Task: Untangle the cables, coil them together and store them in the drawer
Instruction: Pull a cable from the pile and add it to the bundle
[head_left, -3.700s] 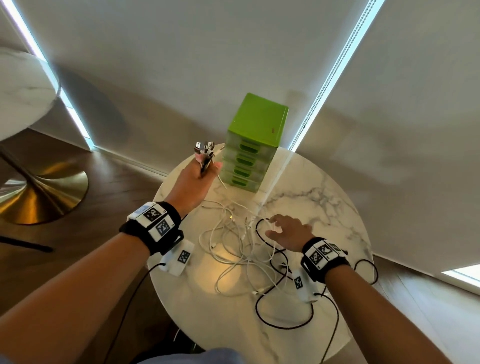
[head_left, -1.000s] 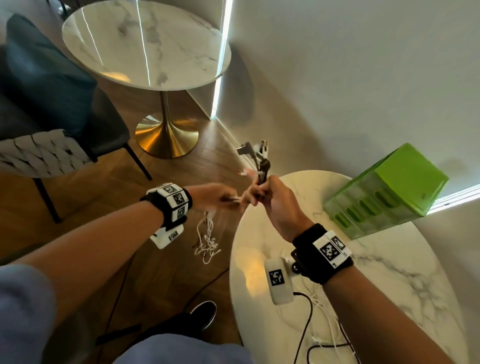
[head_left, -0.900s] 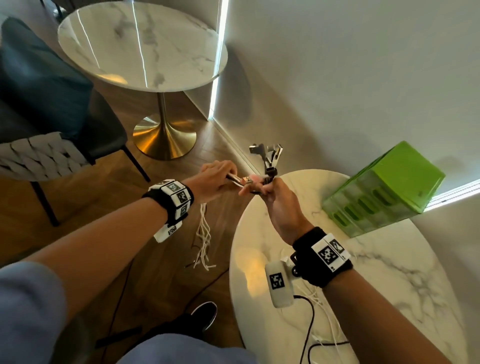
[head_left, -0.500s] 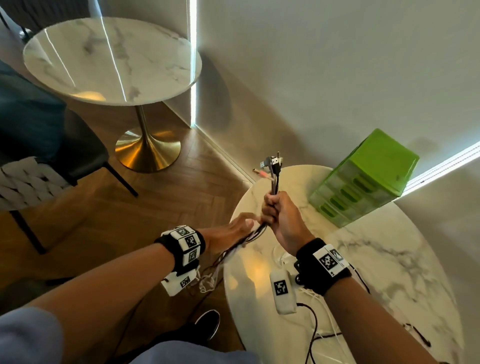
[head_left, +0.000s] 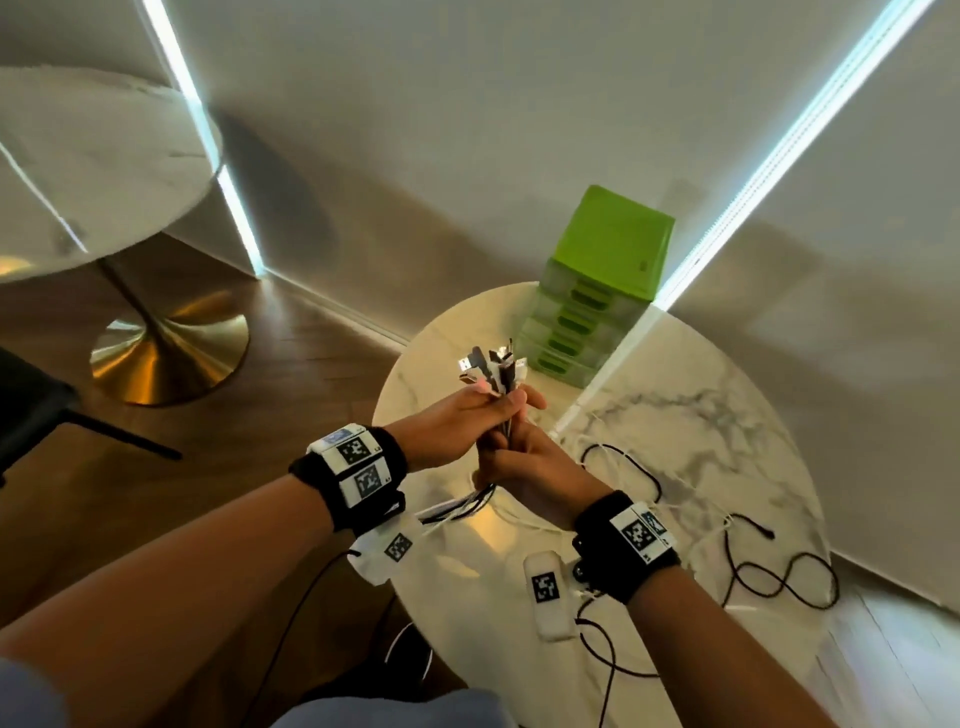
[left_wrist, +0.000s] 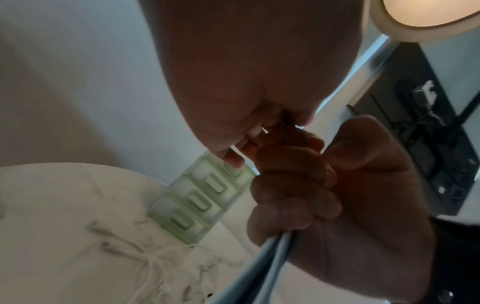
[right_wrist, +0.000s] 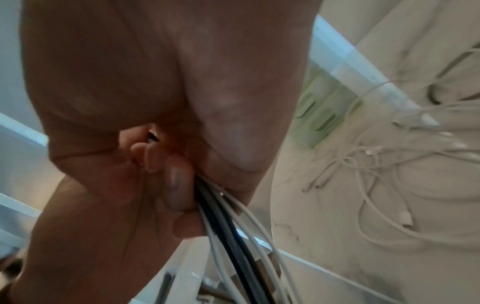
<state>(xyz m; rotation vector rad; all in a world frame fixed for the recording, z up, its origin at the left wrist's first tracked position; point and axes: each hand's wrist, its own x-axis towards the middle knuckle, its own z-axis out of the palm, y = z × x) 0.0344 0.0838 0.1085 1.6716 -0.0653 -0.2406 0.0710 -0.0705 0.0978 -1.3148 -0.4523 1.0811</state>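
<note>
A bundle of black and white cables (head_left: 493, 371) stands upright over the near left of the marble table (head_left: 701, 415), plug ends fanned at the top. My left hand (head_left: 511, 408) grips it just under the plugs. My right hand (head_left: 498, 457) grips it directly below, fingers curled round the strands (right_wrist: 228, 226). The trailing lengths (head_left: 457, 509) run from under my hands toward the table's left edge. The green drawer unit (head_left: 597, 291) stands at the table's far edge, all drawers closed; it also shows in the left wrist view (left_wrist: 202, 197).
Loose black cable (head_left: 779, 571) and white cable (head_left: 727, 525) loop across the table's right side; the white strands (right_wrist: 376, 168) look knotted. A second marble table (head_left: 93, 171) on a gold base (head_left: 166, 348) stands far left. A dark chair leg (head_left: 124, 436) is on the floor.
My left hand has come up from below the right hand and now grips the bundle just under the plugs. Both hands have moved over the table. The view has swung right, toward the table.
</note>
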